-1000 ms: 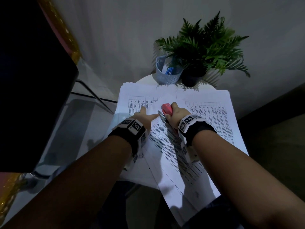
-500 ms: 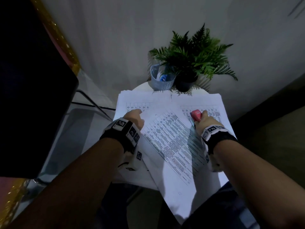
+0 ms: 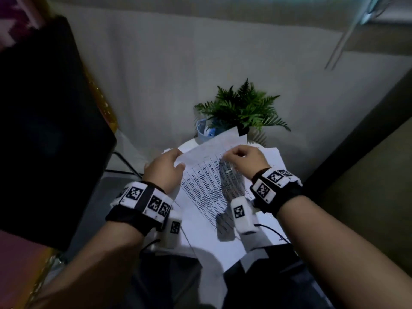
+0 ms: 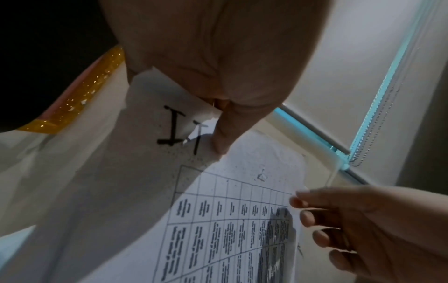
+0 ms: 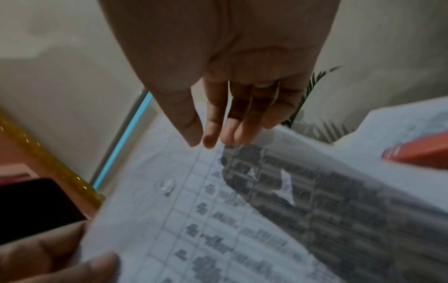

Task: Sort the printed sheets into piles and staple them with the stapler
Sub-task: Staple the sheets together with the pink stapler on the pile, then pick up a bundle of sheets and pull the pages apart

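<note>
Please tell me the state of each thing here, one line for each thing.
Printed sheets: lifted, stapled at a corner.
Left hand: grips the sheets' corner.
Right hand: pinches the sheets' top edge.
Stapler: lying on the other papers, not held.

Handwritten "II" on sheet [image 4: 135,153]

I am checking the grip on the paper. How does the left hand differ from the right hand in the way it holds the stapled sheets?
The left hand grips the stapled sheets at their left corner, thumb on top, by the handwritten mark; the right hand pinches the far edge with its fingertips. In the head view the left hand sits nearer the person, the right hand farther, closer to the plant. Both hold the same lifted set.
</note>
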{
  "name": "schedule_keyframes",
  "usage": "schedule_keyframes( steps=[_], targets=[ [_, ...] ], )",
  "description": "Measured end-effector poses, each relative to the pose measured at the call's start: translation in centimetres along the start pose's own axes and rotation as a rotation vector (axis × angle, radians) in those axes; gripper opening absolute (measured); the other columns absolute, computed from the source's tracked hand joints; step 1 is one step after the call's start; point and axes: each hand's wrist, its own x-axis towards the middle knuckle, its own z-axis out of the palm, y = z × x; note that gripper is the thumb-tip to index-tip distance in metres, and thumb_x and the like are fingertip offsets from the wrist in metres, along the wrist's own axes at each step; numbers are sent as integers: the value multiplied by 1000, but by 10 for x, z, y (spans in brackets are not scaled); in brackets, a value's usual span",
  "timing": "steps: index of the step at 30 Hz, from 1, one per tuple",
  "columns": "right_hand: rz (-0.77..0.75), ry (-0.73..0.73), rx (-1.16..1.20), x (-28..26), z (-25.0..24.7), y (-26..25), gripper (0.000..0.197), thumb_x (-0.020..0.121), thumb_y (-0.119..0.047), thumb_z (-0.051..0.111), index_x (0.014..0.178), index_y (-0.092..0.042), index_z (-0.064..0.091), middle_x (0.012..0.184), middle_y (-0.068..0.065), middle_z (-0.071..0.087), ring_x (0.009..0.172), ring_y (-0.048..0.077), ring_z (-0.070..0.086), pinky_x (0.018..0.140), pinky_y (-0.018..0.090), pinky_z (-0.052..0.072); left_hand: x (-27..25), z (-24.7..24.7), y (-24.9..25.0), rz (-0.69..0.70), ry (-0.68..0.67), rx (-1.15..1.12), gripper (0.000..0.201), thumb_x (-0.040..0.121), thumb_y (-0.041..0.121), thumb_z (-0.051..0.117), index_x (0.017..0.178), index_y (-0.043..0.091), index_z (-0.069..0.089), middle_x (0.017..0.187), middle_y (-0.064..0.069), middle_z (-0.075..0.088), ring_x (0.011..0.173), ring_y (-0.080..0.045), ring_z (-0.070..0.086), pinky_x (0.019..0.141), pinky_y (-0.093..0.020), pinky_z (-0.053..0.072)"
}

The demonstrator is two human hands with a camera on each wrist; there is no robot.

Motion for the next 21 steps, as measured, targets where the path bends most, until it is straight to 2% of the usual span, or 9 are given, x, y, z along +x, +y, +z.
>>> schedule_keyframes(
  steps=[2,4,5,7,8,11,13,16,21],
  targets=[
    [22,-34,60,-11,3,-9,11,84,-21,67,79,-11,68,76,8,65,71,17,56,68,29,47,-12,-3,7,24,23,4,21,90,22,50,110,24,58,110,-4,65,107,-27,57,92,-34,39],
    [56,-58,109,-22,3,-13,14,84,-24,68,84,-10,70,75,3,63,68,14,55,64,23,46,-24,-5,12,59,32,-14,17,90,21,50,106,24,57,105,-4,66,103,-28,58,90,-36,41],
    [79,-68,138,-27,3,-14,20,85,-27,68,88,-7,71,77,4,63,65,13,54,62,20,46,-29,-6,14,84,36,-20,16,89,21,50,103,24,57,102,-3,66,101,-28,58,89,-37,42],
    [129,-77,196,-38,2,-18,25,86,-29,67,90,-5,71,74,5,60,57,12,48,48,13,41,-38,-6,16,135,47,-9,14,89,20,50,101,24,56,99,-2,65,98,-28,57,87,-38,42],
    [151,-80,221,-43,1,-20,22,86,-29,66,86,-8,69,70,3,58,54,12,46,43,13,38,-42,-6,17,156,53,2,13,89,19,50,100,24,55,99,-1,64,97,-27,57,87,-38,41],
    [183,-63,317,-52,-1,-23,18,84,-29,68,71,-17,65,59,-3,56,49,10,45,39,14,33,-53,-7,18,198,62,29,16,91,19,49,104,24,56,104,1,61,102,-25,54,90,-37,36],
    [186,-43,353,-57,-3,-25,16,82,-26,70,68,-18,65,52,-6,54,47,9,44,35,12,32,-59,-8,19,224,70,54,17,92,18,49,106,25,56,106,3,61,104,-23,52,89,-35,30],
    [214,-41,291,-62,-6,-31,21,81,-25,71,65,-15,60,53,-3,51,46,10,43,33,13,30,-66,-8,21,275,69,62,16,92,19,49,103,27,56,104,7,60,104,-20,51,85,-32,25],
    [256,-86,179,-65,-10,-38,32,83,-28,69,61,-12,51,56,0,48,46,11,41,36,15,29,-73,-7,22,291,65,80,17,94,20,47,108,26,55,104,8,58,105,-18,50,80,-28,19]
  ],
)
